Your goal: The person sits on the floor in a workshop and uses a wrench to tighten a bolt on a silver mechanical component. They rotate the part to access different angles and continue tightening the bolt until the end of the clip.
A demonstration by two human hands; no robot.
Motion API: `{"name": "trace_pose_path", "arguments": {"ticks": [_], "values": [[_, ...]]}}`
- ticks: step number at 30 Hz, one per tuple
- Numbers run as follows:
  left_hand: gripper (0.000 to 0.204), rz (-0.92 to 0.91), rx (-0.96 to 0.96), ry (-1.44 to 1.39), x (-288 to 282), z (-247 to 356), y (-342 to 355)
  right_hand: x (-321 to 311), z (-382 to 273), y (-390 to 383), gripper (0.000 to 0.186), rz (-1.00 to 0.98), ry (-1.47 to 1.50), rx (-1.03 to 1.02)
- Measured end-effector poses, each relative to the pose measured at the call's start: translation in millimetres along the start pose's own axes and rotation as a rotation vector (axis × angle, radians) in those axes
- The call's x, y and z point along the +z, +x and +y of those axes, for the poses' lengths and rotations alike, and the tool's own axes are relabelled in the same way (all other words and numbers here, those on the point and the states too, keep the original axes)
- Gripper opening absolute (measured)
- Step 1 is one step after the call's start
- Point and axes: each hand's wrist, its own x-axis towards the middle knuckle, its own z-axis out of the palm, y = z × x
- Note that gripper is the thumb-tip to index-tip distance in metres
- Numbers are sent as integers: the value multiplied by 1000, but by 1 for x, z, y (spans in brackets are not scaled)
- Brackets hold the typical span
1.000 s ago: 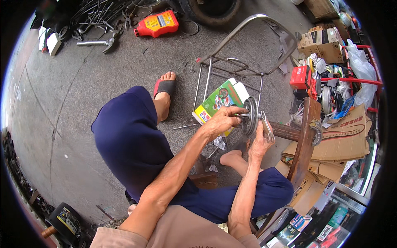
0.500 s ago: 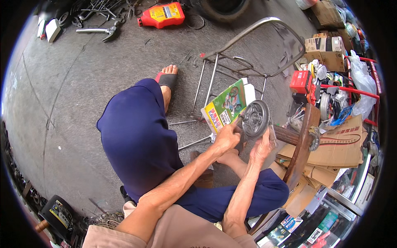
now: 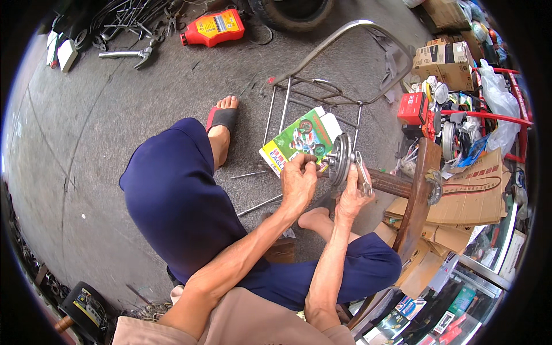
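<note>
In front of me a small grey spoked wheel [image 3: 341, 160] is held up nearly edge-on, its short axle pointing left. My right hand [image 3: 352, 198] is closed round the wheel's right side, where a shiny metal bracket [image 3: 362, 175] shows by the fingers. The fingers of my left hand [image 3: 299, 183] are pinched together at the axle's left end; what lies between them is too small to make out. Just behind the wheel is a green and yellow printed box [image 3: 300, 138] with an open white flap. It rests against a metal tube frame [image 3: 287, 109].
A red bottle [image 3: 213, 27], a hammer [image 3: 129, 54] and a tyre [image 3: 293, 12] lie at the far side. On the right are a wooden post [image 3: 418, 195], flattened cardboard [image 3: 468, 198], a red rack [image 3: 494, 118] and cartons [image 3: 443, 60]. A glass case [image 3: 460, 305] stands nearer.
The wheel has turned from facing me to nearly edge-on. My left hand has shifted left and down from the wheel's edge to the axle end. My right hand still holds the wheel.
</note>
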Motion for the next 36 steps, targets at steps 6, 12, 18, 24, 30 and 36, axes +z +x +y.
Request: {"name": "trace_pose_path", "arguments": {"ticks": [6, 12, 18, 24, 30, 36], "values": [[29, -33, 158, -79, -6, 10, -2, 26, -25, -8, 32, -56, -51, -9], [42, 43, 43, -169, -22, 8, 8, 54, -22, -15, 35, -149, -565, -496], [38, 101, 12, -151, -39, 1, 17, 80, -24, -32, 47, -265, -718, -631], [37, 144, 110, -244, -38, -4, 16, 78, -27, -37, 48, -277, -744, -674], [41, 67, -13, -350, -45, 1, 23, 74, -24, -44, 43, -244, -730, -677], [44, -76, -203, -202, -65, 19, 31, 69, -28, -55, 39, -230, -739, -684]]}}
